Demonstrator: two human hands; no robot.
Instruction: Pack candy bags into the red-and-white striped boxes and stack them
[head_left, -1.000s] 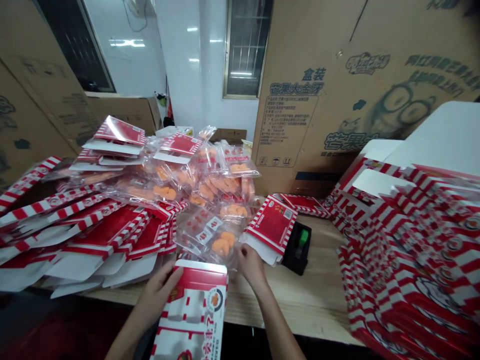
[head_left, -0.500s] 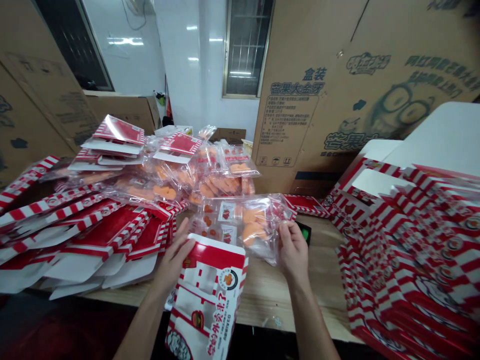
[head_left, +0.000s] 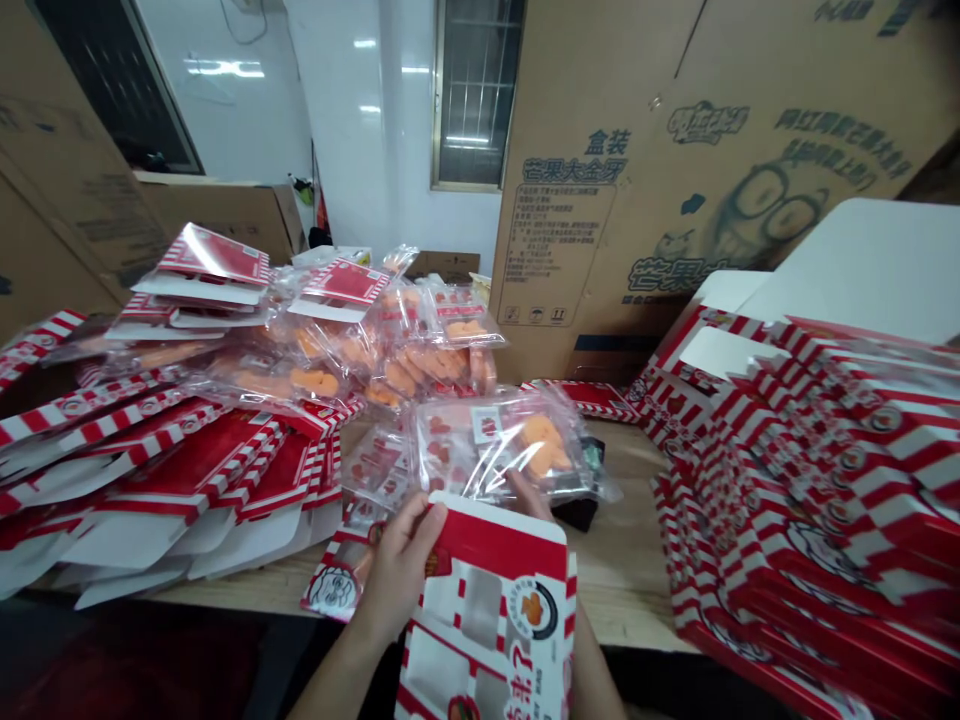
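Note:
My left hand [head_left: 397, 565] grips the left edge of an open red-and-white printed carton [head_left: 491, 620], which stands tilted at the front of the wooden table. My right hand [head_left: 529, 495] is mostly hidden behind that carton, with only its fingers showing. They hold a clear plastic bag of orange sweets [head_left: 499, 445] just above the carton's top edge. The bag is not inside the carton. A second clear bag [head_left: 375, 470] lies close to my left hand.
Flat red-and-white cartons [head_left: 187, 480] lie on the left, and bagged sweets [head_left: 397, 350] are heaped behind them. A tall stack of cartons [head_left: 817, 500] fills the right. A black object [head_left: 581, 515] sits behind the carton on the table [head_left: 622, 570]. Large cardboard sheets [head_left: 637, 200] stand behind.
The carton has moved right and up, now in front of the bag. My right hand has moved left with the bag, passing behind the carton.

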